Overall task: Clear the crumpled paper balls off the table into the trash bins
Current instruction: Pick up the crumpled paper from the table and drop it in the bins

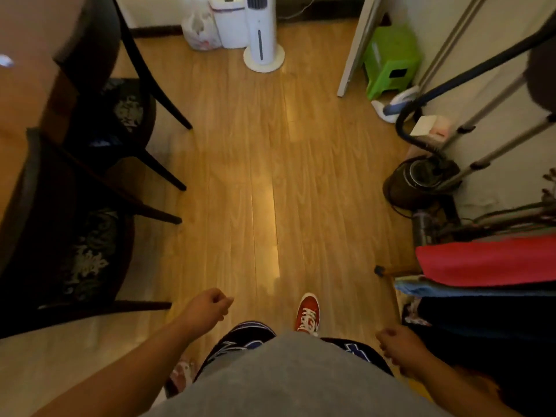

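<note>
I am looking down at a wooden floor (249,164) while standing. My left hand (207,308) hangs in front of my body, its fingers curled into a loose fist with nothing visible in it. My right hand (397,344) is low at my right side, fingers also curled, nothing visible in it. The brown table (18,94) shows only as a strip along the left edge. No paper ball and no trash bin can be made out in this view.
Two dark chairs (99,121) with patterned cushions stand by the table on the left. A white tower fan (261,31) and a plastic bag (200,31) stand at the far wall. A green stool (391,58), a garment steamer (421,179) and a clothes rack (487,260) line the right side.
</note>
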Demonstrator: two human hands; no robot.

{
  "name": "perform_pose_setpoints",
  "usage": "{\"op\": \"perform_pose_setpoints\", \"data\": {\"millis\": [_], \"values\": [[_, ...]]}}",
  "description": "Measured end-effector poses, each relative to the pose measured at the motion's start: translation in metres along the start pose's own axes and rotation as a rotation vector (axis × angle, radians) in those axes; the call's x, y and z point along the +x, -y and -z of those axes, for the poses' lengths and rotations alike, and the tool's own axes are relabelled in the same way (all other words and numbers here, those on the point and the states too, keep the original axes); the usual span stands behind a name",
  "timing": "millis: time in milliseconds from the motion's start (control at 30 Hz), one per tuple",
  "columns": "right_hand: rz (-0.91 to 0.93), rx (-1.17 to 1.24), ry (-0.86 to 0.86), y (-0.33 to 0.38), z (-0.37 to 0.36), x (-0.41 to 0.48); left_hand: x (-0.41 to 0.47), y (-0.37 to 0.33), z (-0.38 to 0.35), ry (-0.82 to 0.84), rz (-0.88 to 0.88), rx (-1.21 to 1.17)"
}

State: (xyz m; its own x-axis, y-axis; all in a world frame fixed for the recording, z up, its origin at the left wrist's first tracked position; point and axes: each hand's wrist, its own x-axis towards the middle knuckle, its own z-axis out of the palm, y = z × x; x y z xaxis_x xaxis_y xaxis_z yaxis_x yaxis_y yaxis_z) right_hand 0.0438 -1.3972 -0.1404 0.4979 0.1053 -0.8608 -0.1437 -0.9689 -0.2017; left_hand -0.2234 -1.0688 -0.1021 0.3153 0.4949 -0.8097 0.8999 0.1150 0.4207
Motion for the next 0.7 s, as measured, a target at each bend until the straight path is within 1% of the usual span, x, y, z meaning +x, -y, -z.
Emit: {"op": "perform_pose_setpoints", "data": {"millis": [167, 300, 400, 500, 567, 700], "values": [[0.153, -0.096, 0.064, 0.111, 0.044, 0.052, 0.015, -0.004, 0.018, -0.085, 0.12, -0.08], [0.259, -0.151, 0.112, 0.212, 0.053, 0.089, 0.036, -0.004, 0.038, -0.097, 0.21, -0.15], [0.315, -0.17, 0.131, 0.287, 0.05, 0.113, 0.064, -0.006, 0.061, -0.089, 0.241, -0.193], [0.333, -0.193, 0.159, 0.352, 0.051, 0.128, 0.1, -0.014, 0.096, -0.1, 0.262, -0.219], [0.318, -0.205, 0.143, 0.388, 0.058, 0.133, 0.123, -0.025, 0.124, -0.099, 0.273, -0.224], [0.287, -0.188, 0.119, 0.444, 0.084, 0.135, 0.166, -0.067, 0.183, -0.11, 0.223, -0.195]]}}
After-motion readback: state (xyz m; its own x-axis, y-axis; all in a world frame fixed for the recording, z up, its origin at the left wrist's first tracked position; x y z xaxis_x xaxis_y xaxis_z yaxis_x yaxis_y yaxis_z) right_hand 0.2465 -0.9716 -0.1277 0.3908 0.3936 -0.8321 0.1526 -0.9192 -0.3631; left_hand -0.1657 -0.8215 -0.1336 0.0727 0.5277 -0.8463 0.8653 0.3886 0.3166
